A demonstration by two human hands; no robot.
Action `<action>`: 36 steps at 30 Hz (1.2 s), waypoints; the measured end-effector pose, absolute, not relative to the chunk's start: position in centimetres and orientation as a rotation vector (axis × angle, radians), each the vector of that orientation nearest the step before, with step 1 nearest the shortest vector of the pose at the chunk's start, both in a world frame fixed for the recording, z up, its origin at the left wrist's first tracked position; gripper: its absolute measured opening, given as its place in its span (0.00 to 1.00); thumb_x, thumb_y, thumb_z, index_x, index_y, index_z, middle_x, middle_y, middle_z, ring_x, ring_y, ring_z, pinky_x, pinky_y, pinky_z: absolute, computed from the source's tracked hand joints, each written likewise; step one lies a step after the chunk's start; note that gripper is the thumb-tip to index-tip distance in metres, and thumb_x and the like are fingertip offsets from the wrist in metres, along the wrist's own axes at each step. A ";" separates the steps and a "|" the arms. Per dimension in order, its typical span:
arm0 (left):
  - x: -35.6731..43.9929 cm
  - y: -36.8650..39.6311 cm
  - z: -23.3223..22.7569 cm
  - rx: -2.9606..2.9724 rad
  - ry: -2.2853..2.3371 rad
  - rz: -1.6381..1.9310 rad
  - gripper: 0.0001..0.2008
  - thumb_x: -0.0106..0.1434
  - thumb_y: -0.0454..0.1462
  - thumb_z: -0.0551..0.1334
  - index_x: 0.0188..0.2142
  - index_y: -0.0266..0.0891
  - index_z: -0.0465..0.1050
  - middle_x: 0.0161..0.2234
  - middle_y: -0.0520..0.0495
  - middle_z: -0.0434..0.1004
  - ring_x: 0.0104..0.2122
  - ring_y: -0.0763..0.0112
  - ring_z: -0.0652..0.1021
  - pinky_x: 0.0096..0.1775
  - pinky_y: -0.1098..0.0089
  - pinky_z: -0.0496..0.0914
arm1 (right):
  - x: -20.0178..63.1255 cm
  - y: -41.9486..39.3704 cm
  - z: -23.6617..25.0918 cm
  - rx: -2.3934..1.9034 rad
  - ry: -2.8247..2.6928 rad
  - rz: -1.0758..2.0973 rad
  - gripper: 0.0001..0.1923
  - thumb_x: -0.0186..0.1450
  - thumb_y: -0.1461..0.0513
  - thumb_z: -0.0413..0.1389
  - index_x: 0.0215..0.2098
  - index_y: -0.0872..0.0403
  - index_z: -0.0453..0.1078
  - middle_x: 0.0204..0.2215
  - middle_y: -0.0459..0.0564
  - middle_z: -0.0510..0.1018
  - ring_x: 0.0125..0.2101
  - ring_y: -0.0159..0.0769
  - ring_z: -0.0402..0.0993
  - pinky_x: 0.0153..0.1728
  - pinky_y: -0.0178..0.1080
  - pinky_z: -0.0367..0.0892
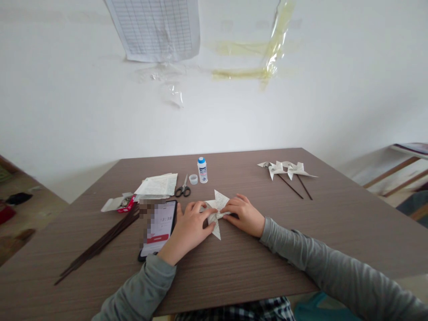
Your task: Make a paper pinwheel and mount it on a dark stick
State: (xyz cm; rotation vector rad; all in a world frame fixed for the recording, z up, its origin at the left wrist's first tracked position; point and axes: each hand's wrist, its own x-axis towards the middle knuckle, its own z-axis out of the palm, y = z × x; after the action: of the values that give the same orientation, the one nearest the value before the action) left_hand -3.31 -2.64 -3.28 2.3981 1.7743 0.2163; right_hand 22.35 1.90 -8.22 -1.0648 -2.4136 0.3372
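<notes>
A folded, printed white-paper pinwheel (220, 199) is midway between the brown wood-grain tabletop's (334, 232) far and near edges. The left hand (189, 225), thumb and fingers nearly closed, holds its left side; the right hand (245, 215) pinches its right. Two white-paper pinwheels on thin dark sticks (296, 169) lie toward the far right corner.
</notes>
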 end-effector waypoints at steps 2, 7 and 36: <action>-3.4 -2.6 -3.2 2.398 1.765 0.208 0.23 0.81 0.43 0.73 0.72 0.61 0.91 0.73 0.38 0.87 0.76 0.27 0.79 0.83 0.12 0.57 | 22.4 1.9 -8.3 -1.057 -2.411 0.327 0.12 0.83 0.61 0.68 0.58 0.40 0.92 0.56 0.53 0.95 0.60 0.53 0.91 0.81 0.69 0.71; -3.4 -2.5 -3.0 2.403 1.757 0.165 0.24 0.82 0.43 0.71 0.73 0.62 0.90 0.74 0.37 0.85 0.77 0.27 0.78 0.82 0.12 0.55 | 22.3 2.0 -8.4 -1.050 -2.418 0.318 0.11 0.84 0.61 0.68 0.59 0.42 0.92 0.55 0.53 0.95 0.60 0.53 0.92 0.81 0.70 0.71; -3.2 -2.9 -2.9 2.385 1.767 0.178 0.25 0.81 0.41 0.71 0.74 0.59 0.88 0.76 0.37 0.85 0.79 0.25 0.77 0.82 0.10 0.57 | 22.4 2.0 -8.2 -1.074 -2.415 0.344 0.12 0.83 0.61 0.69 0.59 0.41 0.93 0.55 0.53 0.95 0.60 0.54 0.92 0.82 0.70 0.70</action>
State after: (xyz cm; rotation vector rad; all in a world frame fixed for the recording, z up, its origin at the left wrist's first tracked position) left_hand -3.19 -2.85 -2.89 2.3852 1.7669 0.1781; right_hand 22.37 1.97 -8.23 -1.0741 -2.4152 0.3437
